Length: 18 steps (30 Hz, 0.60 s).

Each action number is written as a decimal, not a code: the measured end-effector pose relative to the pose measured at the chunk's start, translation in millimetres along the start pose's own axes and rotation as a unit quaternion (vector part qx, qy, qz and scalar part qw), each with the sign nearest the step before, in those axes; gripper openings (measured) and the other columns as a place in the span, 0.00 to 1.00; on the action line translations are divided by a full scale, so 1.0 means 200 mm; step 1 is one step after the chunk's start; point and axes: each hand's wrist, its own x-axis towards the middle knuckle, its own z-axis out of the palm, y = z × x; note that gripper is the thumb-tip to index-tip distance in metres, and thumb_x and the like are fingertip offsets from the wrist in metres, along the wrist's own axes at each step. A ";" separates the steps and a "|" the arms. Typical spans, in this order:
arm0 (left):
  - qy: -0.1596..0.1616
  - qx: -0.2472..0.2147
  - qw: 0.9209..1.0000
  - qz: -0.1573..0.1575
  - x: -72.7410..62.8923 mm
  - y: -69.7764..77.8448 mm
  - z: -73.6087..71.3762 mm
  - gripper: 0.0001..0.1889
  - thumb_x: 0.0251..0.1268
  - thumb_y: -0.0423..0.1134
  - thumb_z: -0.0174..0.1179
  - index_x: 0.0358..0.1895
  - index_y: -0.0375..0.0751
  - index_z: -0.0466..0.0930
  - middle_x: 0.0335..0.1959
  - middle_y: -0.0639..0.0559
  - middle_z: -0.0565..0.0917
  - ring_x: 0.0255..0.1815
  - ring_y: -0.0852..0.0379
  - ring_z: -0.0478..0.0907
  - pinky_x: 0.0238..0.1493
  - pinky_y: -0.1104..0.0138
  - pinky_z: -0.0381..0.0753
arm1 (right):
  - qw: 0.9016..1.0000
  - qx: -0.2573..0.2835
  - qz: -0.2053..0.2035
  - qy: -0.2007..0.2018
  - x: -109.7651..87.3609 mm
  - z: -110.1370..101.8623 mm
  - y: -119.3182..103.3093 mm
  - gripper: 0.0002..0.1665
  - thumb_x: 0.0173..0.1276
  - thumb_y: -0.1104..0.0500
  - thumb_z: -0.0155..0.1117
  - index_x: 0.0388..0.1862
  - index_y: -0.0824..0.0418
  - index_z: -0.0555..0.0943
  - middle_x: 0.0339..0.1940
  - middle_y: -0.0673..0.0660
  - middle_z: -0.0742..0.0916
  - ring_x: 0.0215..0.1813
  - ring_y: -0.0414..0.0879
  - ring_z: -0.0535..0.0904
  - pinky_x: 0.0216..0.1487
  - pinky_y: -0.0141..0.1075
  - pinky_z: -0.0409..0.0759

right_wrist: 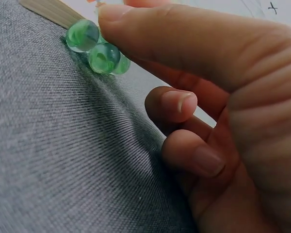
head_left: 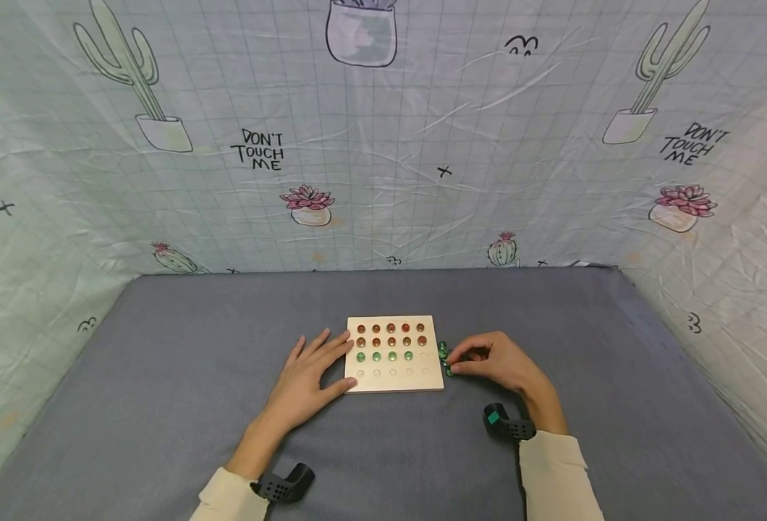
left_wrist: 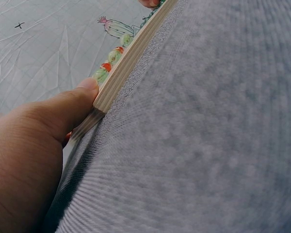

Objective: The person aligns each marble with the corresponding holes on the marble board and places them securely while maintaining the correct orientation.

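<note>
A pale wooden board [head_left: 433, 380] with rows of round hollows lies flat on the grey cloth. Orange-red marbles [head_left: 391, 341] fill its two far rows; several green marbles [head_left: 393, 356] sit in the third row, whose rightmost hollow is bare. The front row shows bare hollows. My left hand [head_left: 307, 380] rests on the board's left side, fingers spread and straight, thumb at the near left corner. Beside the board's right edge is a cluster of loose green marbles [right_wrist: 82, 35]. There my right hand [head_left: 503, 363] pinches a green marble between thumb and forefinger, mostly hidden by the thumb tip.
Grey cloth [head_left: 181, 376] covers the table around the board. A pale sheet [head_left: 383, 166] printed with cacti stands behind and at both sides. Each wrist wears a black camera band, such as the right band [head_left: 510, 425].
</note>
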 end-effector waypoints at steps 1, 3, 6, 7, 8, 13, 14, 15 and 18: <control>-0.001 0.000 1.000 -0.001 0.00 0.00 0.00 0.35 0.59 0.59 0.62 0.69 0.48 0.70 0.70 0.54 0.66 0.72 0.44 0.57 0.70 0.43 0.43 | 1.000 -0.001 0.002 0.000 0.00 0.00 0.00 0.07 0.59 0.66 0.71 0.37 0.66 0.87 0.27 0.60 0.84 0.19 0.38 0.65 0.21 0.29 0.65; -0.003 0.000 1.000 -0.002 0.00 0.00 0.00 0.35 0.60 0.59 0.61 0.69 0.48 0.70 0.70 0.54 0.66 0.72 0.45 0.57 0.71 0.43 0.43 | 1.000 -0.002 0.006 0.002 0.00 0.00 0.00 0.07 0.59 0.66 0.71 0.37 0.66 0.87 0.26 0.60 0.83 0.19 0.38 0.65 0.22 0.29 0.65; -0.004 0.001 1.000 -0.004 0.00 0.00 0.00 0.35 0.60 0.59 0.61 0.69 0.48 0.70 0.70 0.54 0.66 0.72 0.45 0.57 0.71 0.43 0.43 | 1.000 -0.003 0.008 0.009 0.00 0.00 0.02 0.07 0.58 0.66 0.71 0.37 0.66 0.87 0.25 0.59 0.82 0.20 0.39 0.66 0.22 0.29 0.66; -0.005 0.001 1.000 -0.004 0.00 0.00 0.00 0.35 0.60 0.59 0.62 0.69 0.48 0.70 0.70 0.54 0.66 0.72 0.45 0.57 0.71 0.43 0.43 | 1.000 -0.004 0.007 0.014 0.00 0.00 0.03 0.07 0.58 0.66 0.71 0.37 0.66 0.86 0.24 0.59 0.81 0.21 0.40 0.66 0.23 0.29 0.66; -0.005 0.001 1.000 -0.004 0.00 0.00 0.00 0.35 0.60 0.59 0.62 0.69 0.48 0.70 0.70 0.54 0.66 0.72 0.45 0.57 0.71 0.43 0.43 | 1.000 -0.006 0.008 0.019 0.00 -0.01 0.05 0.07 0.58 0.67 0.71 0.37 0.66 0.86 0.25 0.59 0.82 0.21 0.41 0.66 0.23 0.29 0.66; -0.003 0.002 1.000 -0.002 0.00 0.00 0.00 0.35 0.59 0.58 0.62 0.68 0.48 0.70 0.70 0.54 0.66 0.72 0.44 0.56 0.70 0.42 0.43 | 0.998 -0.032 0.012 0.045 0.02 -0.02 0.15 0.06 0.58 0.64 0.72 0.36 0.60 0.87 0.29 0.54 0.84 0.23 0.42 0.67 0.24 0.30 0.66; -0.003 0.002 1.000 -0.002 0.00 0.00 0.00 0.35 0.59 0.58 0.62 0.68 0.48 0.70 0.70 0.54 0.66 0.72 0.44 0.56 0.71 0.42 0.43 | 0.998 -0.035 0.014 0.049 0.02 -0.03 0.17 0.06 0.58 0.63 0.73 0.36 0.59 0.88 0.29 0.54 0.84 0.23 0.42 0.67 0.24 0.30 0.66; -0.002 0.004 1.000 -0.002 0.01 0.00 0.00 0.35 0.59 0.58 0.62 0.68 0.48 0.70 0.70 0.54 0.66 0.72 0.44 0.56 0.70 0.42 0.43 | 0.998 -0.039 0.012 0.050 0.02 -0.03 0.18 0.06 0.58 0.61 0.74 0.35 0.57 0.88 0.29 0.53 0.84 0.23 0.42 0.68 0.24 0.30 0.66; -0.002 0.005 1.000 -0.003 0.01 0.00 0.00 0.35 0.59 0.58 0.62 0.68 0.48 0.70 0.70 0.54 0.66 0.72 0.44 0.56 0.71 0.43 0.43 | 0.997 -0.050 0.008 0.056 0.03 -0.04 0.19 0.07 0.56 0.58 0.75 0.35 0.54 0.88 0.27 0.52 0.82 0.23 0.43 0.68 0.25 0.31 0.66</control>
